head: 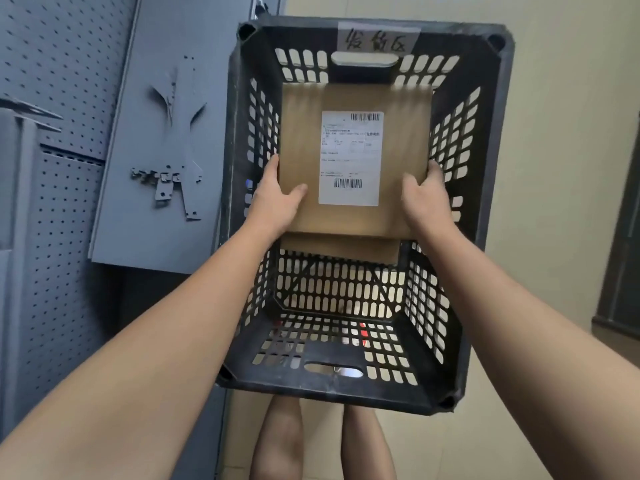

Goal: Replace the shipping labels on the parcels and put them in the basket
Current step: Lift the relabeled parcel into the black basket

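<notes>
Bottom of frame: bare knees (pixel 322 441) on pale floor, just under the near rim of the basket.

Black slotted basket (pixel 485 209), centre frame, long axis running bottom to top of the picture. Handle slots in the near and far end walls. A taped paper tag (pixel 379 39) with handwritten characters sits on the far rim.

Both forearms reach up from the lower corners into the basket. Left hand (pixel 277 199): grip closed on the parcel's left edge, thumb lying on the top face. Right hand (pixel 424 195): grip closed on the right edge, thumb likewise on top.

Parcel (pixel 301 133): flat brown cardboard, held inside the basket, in the far half, face up. Long axis follows the basket's, bottom to top of frame. White shipping label (pixel 349 157) centred on it, upright to the viewer, one barcode at its upper right and one near its lower edge. Cannot tell whether the parcel rests on the basket bottom.

Left of frame: grey perforated metal panels (pixel 69 81), some leaning.
</notes>
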Available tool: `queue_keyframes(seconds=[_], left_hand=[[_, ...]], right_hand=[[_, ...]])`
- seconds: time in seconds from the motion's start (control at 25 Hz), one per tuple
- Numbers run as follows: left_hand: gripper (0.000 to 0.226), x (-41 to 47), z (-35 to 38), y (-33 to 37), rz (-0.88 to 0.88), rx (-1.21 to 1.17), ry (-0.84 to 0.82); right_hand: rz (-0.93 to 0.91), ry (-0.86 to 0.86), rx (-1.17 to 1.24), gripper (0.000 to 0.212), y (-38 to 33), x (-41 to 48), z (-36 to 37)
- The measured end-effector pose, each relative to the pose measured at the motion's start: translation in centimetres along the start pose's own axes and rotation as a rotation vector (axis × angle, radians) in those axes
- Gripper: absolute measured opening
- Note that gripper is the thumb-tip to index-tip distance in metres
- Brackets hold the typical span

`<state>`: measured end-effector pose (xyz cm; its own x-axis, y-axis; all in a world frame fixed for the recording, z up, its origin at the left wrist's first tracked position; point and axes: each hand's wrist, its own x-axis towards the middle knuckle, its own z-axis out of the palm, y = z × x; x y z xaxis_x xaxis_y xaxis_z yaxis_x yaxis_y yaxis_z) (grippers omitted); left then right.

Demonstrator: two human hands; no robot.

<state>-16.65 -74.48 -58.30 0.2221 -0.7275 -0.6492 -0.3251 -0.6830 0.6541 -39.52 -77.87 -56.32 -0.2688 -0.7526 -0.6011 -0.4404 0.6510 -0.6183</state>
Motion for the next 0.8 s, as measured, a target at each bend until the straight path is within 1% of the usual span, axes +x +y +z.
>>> queue_keyframes(seconds=[0.08, 0.24, 0.32, 0.44, 0.6, 0.8], left_hand=[[0.078, -0.5, -0.7, 1.6, 0.024, -0.031, 0.012], [0.071, -2.4, -2.8, 7.1, 0.138, -0.087, 0.051], [0.069, -4.0, -4.3, 9.9, 0.19, -0.123, 0.077], [0.062, -7.3, -7.5, 14.6, 0.253, -0.183, 0.137], [0.054, -13.7, -13.0, 20.7, 0.347, -0.263, 0.223], [0.044, -23.5, -20.4, 27.4, 0.471, -0.357, 0.334]], right_hand=[[-0.042, 0.018, -0.035, 0.061, -1.1, -0.5, -0.6], [-0.155, 0.022, -0.065, 0.062, -4.9, -2.2, -2.4], [-0.234, 0.019, -0.051, 0.06, -7.3, -3.6, -3.6], [-0.356, 0.02, 0.009, 0.053, -12.3, -6.6, -5.8], [-0.524, -0.02, 0.091, 0.047, -20.1, -12.8, -8.9], [-0.738, -0.056, 0.173, 0.043, -29.9, -22.8, -12.5]])
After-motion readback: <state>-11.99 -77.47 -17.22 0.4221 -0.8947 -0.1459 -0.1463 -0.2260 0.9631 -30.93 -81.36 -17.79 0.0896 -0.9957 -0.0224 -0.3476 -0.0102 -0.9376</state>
